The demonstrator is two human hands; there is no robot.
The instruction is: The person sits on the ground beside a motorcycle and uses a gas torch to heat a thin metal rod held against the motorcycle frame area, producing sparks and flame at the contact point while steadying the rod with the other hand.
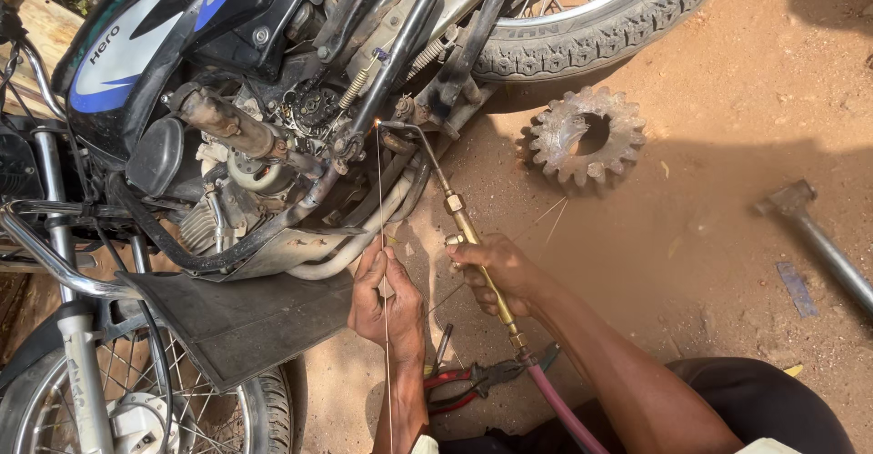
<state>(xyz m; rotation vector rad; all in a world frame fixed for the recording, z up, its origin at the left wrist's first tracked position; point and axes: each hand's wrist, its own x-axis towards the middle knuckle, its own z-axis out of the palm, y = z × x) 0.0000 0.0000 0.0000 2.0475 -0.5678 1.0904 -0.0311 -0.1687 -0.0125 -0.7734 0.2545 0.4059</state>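
Both arms come into frame from about 6 o'clock and they're bare the whole way up, no gloves, no watch, no rings that I can spot on the left hand (386, 304) or the right hand (496, 267). Only clothing showing is a bit of dark, near-black fabic down at 5 o'clock, looks like trousers over a bent knee, plus small pale scraps of cloth right at the bottom edge, too little to say what they are.

One motorcycle (227, 145), one gear (587, 136), one hammer (814, 231), one pliers (473, 381).
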